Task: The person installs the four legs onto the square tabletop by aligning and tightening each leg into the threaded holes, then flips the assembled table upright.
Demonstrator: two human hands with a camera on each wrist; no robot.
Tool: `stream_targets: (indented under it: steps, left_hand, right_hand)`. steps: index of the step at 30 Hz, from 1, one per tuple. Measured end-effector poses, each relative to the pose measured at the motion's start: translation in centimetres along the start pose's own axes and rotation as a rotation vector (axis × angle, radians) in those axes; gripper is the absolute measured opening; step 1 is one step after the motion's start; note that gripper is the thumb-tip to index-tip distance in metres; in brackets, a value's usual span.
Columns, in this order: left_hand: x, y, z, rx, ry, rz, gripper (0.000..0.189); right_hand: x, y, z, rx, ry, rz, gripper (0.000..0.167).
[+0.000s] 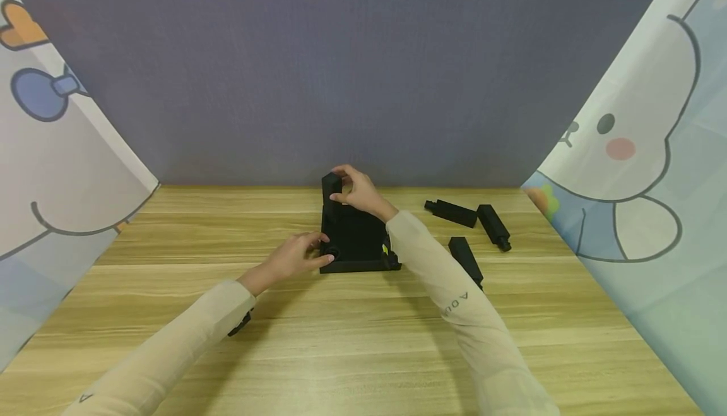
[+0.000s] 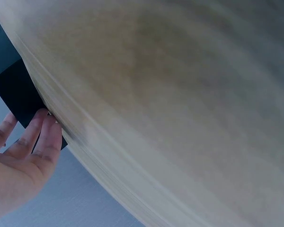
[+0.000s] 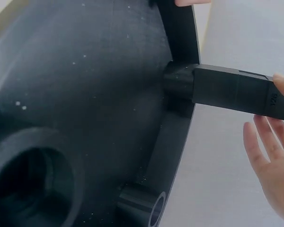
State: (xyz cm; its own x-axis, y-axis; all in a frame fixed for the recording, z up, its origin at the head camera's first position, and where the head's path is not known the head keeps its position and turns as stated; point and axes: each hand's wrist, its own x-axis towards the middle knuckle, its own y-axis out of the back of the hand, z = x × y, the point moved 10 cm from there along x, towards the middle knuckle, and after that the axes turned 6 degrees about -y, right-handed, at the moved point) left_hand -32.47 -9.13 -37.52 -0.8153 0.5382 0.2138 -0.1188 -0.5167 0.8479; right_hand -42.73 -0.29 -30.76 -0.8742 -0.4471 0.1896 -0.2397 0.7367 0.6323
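Note:
A black square panel (image 1: 356,239) with a raised rim and round corner sockets (image 3: 142,205) lies on the table. At its back left corner stands a black square-section leg (image 1: 331,196), its narrower round end at the socket in the right wrist view. My right hand (image 1: 359,192) holds this leg near its top, thumb on one side and fingers on the other. By the front left corner, my left hand (image 1: 292,255) touches the panel's edge with spread, fairly straight fingers (image 2: 47,137). The left wrist view is mostly filled by blurred wood.
Three more black legs lie on the wooden table to the right: one at the back (image 1: 452,213), one farther right (image 1: 493,225), one nearer (image 1: 464,257), partly behind the right sleeve. A grey wall (image 1: 341,75) stands behind, with cartoon-printed sheets (image 1: 630,151) at both sides.

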Motion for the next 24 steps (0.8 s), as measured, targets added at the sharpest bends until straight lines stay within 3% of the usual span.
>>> stream_targets:
  steps: [6,16,24]
  left_hand:
    - [0.09,-0.20,-0.24,0.000,0.015,-0.007,0.045]
    - [0.08,-0.18,-0.36,0.005,0.013,-0.001,0.045]
    - [0.04,-0.15,-0.37,0.008,0.009,0.001,0.045]
  right_hand:
    - [0.02,-0.12,-0.13,0.034,-0.004,-0.003,0.053]
    - [-0.14,-0.02,0.54,-0.031,-0.020,0.149,0.051]
    - [-0.12,-0.12,0.58,0.001,-0.027,0.100,0.055]
